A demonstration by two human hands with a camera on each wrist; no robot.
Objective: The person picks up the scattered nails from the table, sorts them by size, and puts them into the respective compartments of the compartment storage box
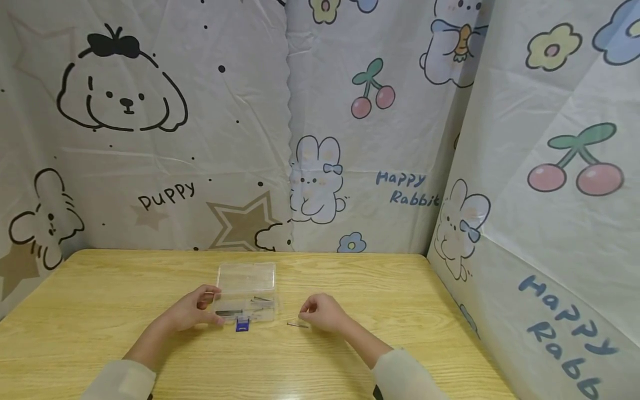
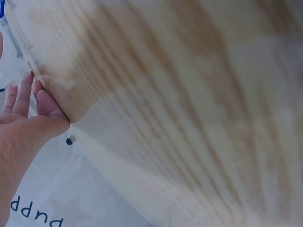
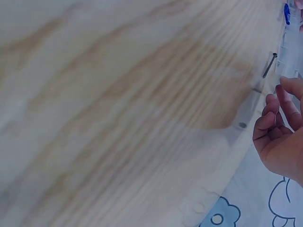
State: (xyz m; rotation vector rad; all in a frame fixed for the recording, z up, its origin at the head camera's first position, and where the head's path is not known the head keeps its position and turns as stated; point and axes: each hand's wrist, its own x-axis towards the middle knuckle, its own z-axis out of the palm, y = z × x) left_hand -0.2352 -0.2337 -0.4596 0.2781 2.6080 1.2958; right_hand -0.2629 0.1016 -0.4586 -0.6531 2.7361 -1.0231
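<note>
A small clear plastic box (image 1: 246, 278) with its lid raised stands on the table, a blue latch (image 1: 242, 324) at its front. Inside lie several thin metal nails (image 1: 229, 313). My left hand (image 1: 192, 308) grips the box's left side, thumb near the front corner and fingers farther back. On the table to the right of the box lies a single nail (image 1: 298, 325), dark and thin in the right wrist view (image 3: 270, 66). Just beside it is my right hand (image 1: 324, 313), its bent fingertips close over the nail's right end and nothing visible between them.
The wood-grain table (image 1: 125, 278) stretches to a printed cloth backdrop (image 1: 240, 111) behind. Another printed cloth (image 1: 550, 233) hangs along the right side, near the table's right edge.
</note>
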